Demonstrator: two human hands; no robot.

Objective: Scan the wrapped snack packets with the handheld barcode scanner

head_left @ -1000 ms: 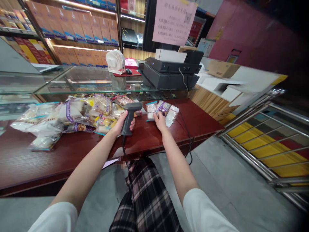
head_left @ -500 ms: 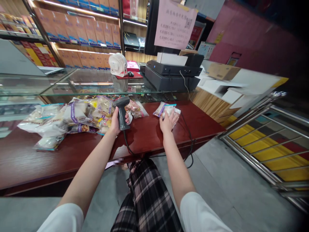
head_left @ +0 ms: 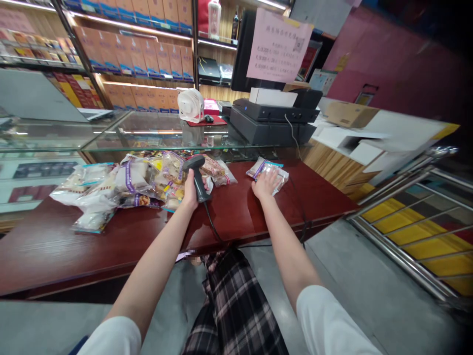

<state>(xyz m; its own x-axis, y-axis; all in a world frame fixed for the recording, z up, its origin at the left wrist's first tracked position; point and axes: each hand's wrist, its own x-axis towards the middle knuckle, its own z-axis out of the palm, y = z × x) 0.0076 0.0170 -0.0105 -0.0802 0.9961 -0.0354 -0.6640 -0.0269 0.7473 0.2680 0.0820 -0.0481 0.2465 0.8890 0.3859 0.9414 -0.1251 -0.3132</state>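
Observation:
A dark handheld barcode scanner [head_left: 200, 183] is wrapped in the fingers of my left hand [head_left: 189, 192], held upright over the red-brown desk [head_left: 229, 217]. My right hand [head_left: 266, 183] lies with fingers spread on a clear plastic food packet [head_left: 283, 178] at the desk's right part. Partly under that packet is another one with a purple stripe [head_left: 257, 167]. Left of the scanner, a heap of bagged snacks [head_left: 133, 177] spreads along the desk, with one flat packet [head_left: 94, 221] at its front. The scanner's cable [head_left: 212, 222] runs down to the desk's front edge.
Behind the desk stands a glass display counter [head_left: 155, 135] with a white fan [head_left: 191, 105] and a black cash-register unit [head_left: 271, 125]. A monitor with a pink notice [head_left: 280, 47] rises above it. On the right is a metal railing [head_left: 417, 207].
The whole view has shifted, so the scene sits further right. My right hand now lies flatter over the packet. My left hand still holds the scanner in much the same place.

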